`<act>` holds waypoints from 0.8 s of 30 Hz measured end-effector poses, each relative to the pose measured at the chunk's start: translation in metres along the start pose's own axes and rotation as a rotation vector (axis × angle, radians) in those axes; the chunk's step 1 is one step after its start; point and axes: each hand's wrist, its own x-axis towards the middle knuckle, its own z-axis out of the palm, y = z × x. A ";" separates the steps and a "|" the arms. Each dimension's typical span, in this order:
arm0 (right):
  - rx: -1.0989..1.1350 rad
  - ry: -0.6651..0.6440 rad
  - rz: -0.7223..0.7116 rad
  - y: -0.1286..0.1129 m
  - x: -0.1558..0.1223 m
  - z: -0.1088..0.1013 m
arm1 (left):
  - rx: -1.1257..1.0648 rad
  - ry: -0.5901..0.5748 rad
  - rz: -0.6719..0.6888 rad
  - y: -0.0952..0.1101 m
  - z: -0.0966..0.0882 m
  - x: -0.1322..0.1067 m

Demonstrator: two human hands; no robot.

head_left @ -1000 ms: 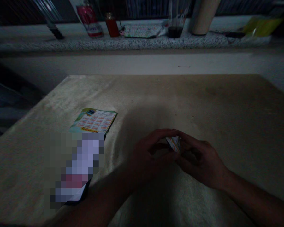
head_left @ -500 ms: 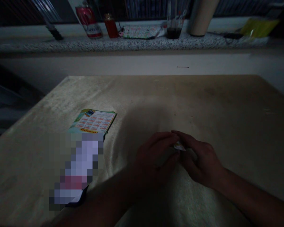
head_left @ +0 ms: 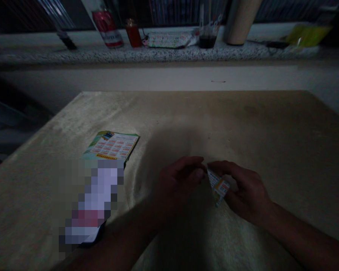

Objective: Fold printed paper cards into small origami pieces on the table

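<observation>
A small printed paper [head_left: 219,186], folded into a triangle, is held between the thumb and fingers of my right hand [head_left: 245,188]. White, orange and blue print shows on its near face. Just to its left is my left hand [head_left: 179,180], with thumb and fingers apart and nothing visible between them. Its fingertips come close to the paper's upper corner; whether they touch it I cannot tell in the dim light. Both hands are low over the table [head_left: 265,135].
On the left lie a stack of printed calendar sheets [head_left: 114,145] and a blurred-out phone-like object [head_left: 97,203]. Along the stone sill [head_left: 158,54] stand a red can [head_left: 109,30], an orange-red bottle [head_left: 133,34], a cup with dark liquid [head_left: 207,39] and a tan cylinder [head_left: 240,22].
My left hand has come off the folded paper and opened slightly to the left. The paper, mostly hidden between both hands before, now shows its triangular face in my right hand.
</observation>
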 end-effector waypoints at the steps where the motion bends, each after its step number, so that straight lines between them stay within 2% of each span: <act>1: -0.002 0.009 -0.034 0.000 0.000 0.000 | -0.053 -0.025 -0.083 0.000 -0.001 0.002; 3: -0.001 0.031 -0.093 0.000 0.001 0.000 | -0.137 -0.074 -0.188 0.001 -0.002 0.004; 6: 0.000 0.065 -0.164 -0.001 0.003 -0.002 | -0.250 -0.120 -0.265 0.000 -0.003 0.005; 9: -0.005 0.077 -0.199 -0.003 0.004 -0.005 | -0.292 -0.165 -0.283 -0.001 -0.004 0.003; 14: 0.022 0.107 -0.209 -0.007 0.005 -0.008 | -0.284 -0.157 -0.247 0.000 -0.001 0.002; 21: 0.162 0.024 0.075 -0.013 0.006 -0.005 | -0.217 -0.176 -0.261 0.005 0.001 0.000; 24: 0.299 0.012 0.180 -0.012 0.005 -0.002 | -0.170 -0.189 -0.275 0.004 0.000 0.000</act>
